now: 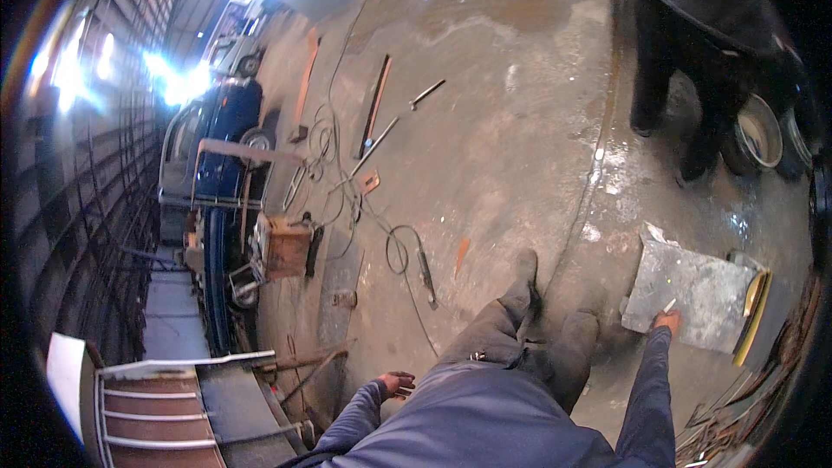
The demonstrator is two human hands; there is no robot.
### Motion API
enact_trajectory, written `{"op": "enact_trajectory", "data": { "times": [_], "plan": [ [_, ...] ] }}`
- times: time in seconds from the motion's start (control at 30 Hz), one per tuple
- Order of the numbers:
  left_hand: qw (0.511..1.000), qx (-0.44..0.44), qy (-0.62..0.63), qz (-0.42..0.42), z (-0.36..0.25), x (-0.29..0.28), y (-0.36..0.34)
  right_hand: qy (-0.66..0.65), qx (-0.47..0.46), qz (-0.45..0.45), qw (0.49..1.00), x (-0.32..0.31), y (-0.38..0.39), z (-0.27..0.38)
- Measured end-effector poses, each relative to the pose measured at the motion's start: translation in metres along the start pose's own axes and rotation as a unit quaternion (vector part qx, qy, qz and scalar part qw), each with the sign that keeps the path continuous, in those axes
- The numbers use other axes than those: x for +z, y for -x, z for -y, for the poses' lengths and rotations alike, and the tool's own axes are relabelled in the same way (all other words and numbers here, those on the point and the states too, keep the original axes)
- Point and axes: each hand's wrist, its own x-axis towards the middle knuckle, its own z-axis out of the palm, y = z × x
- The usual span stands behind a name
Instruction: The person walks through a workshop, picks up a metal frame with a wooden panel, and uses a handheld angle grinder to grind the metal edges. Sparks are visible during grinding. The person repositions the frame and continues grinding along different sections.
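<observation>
My left hand hangs at my left side with its fingers loosely apart, and nothing shows in it. At my right side, my right hand is closed, and a short white stick-like piece juts from it. Beyond that hand is a scuffed grey flat panel, its near edge overlapped by the fingers. Whether they also grip the panel cannot be made out. A yellow-edged piece shows along the panel's right side.
Tangled cables, metal bars and a cable-fed handheld tool lie on the concrete floor. A wooden box and blue truck stand left. Dark equipment with round rims is far right; scrap strips lie lower right.
</observation>
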Motion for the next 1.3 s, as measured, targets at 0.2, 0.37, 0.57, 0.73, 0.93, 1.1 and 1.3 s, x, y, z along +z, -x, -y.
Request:
{"op": "enact_trajectory", "data": {
  "times": [0.2, 0.37, 0.57, 0.73, 0.93, 1.1, 1.3],
  "plan": [
    [0.97, -0.031, 0.187, -0.154, -0.047, 0.058, -0.007, 0.123, -0.039, 0.03, 0.991, -0.017, -0.011, 0.038],
    [0.963, 0.056, 0.181, -0.194, -0.099, 0.046, 0.009, 0.06, -0.053, 0.087, 0.993, 0.003, -0.006, 0.044],
    [0.961, 0.099, 0.19, -0.175, -0.102, 0.047, -0.005, -0.198, 0.05, 0.322, 0.924, 0.016, 0.041, 0.093],
    [0.966, 0.061, 0.222, -0.118, -0.067, 0.039, -0.039, -0.223, 0.036, 0.382, 0.896, 0.031, 0.122, 0.124],
    [0.951, 0.059, 0.282, -0.114, -0.051, 0.0, -0.086, -0.149, 0.095, 0.407, 0.896, 0.017, 0.21, 0.151],
    [0.927, 0.097, 0.337, -0.133, -0.047, -0.047, -0.109, -0.075, -0.016, 0.383, 0.921, 0.037, 0.198, 0.162],
    [0.901, 0.107, 0.38, -0.178, -0.047, -0.106, -0.132, -0.028, -0.102, 0.359, 0.928, 0.079, 0.186, 0.234]
  ]
}}
